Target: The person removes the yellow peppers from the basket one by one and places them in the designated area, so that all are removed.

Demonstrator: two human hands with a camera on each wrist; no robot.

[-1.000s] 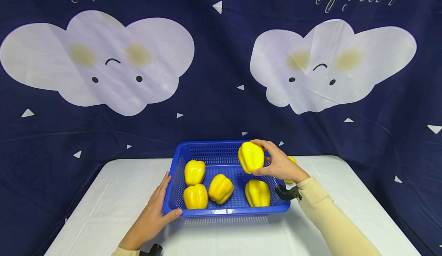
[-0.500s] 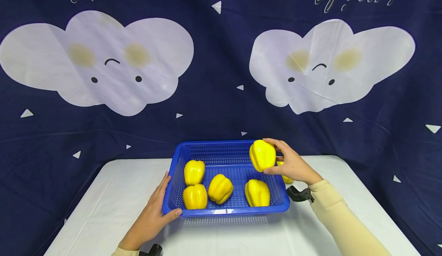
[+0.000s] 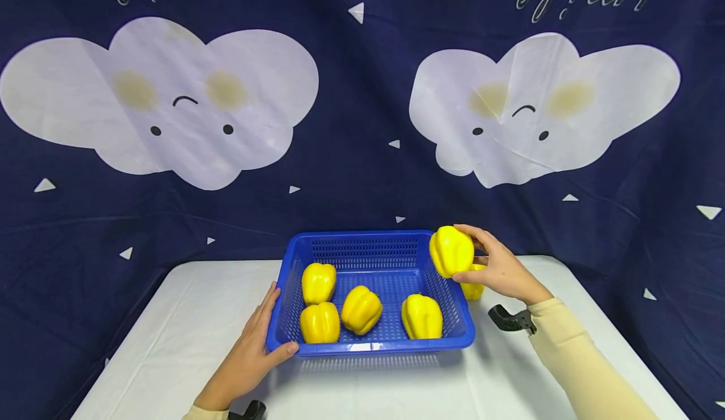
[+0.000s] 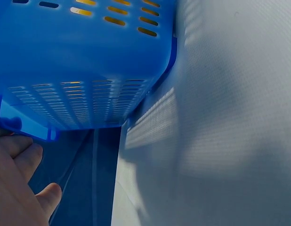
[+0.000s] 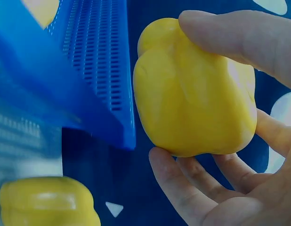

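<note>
A yellow bell pepper (image 3: 451, 252) is gripped between the thumb and fingers of the right hand (image 3: 501, 270), raised over the right rim of the blue basket (image 3: 370, 347). The right wrist view shows this pepper (image 5: 195, 94) beside the basket wall (image 5: 96, 61). Inside the basket lie several more yellow peppers (image 3: 362, 310). The left hand (image 3: 245, 351) rests against the basket's left side, its thumb on the front rim corner and its fingers extended along the side. In the left wrist view, fingers of the left hand (image 4: 18, 179) show by the basket (image 4: 89, 52).
Another yellow pepper (image 3: 472, 286) sits on the white table (image 3: 374, 395) just right of the basket, partly hidden by the right hand; the right wrist view also shows it (image 5: 49, 202). A dark blue cloth (image 3: 362, 155) with clouds hangs behind the table.
The right hand has moved to the right with its pepper, from above the basket's inside to its right rim. The left hand and the basket look unmoved.
</note>
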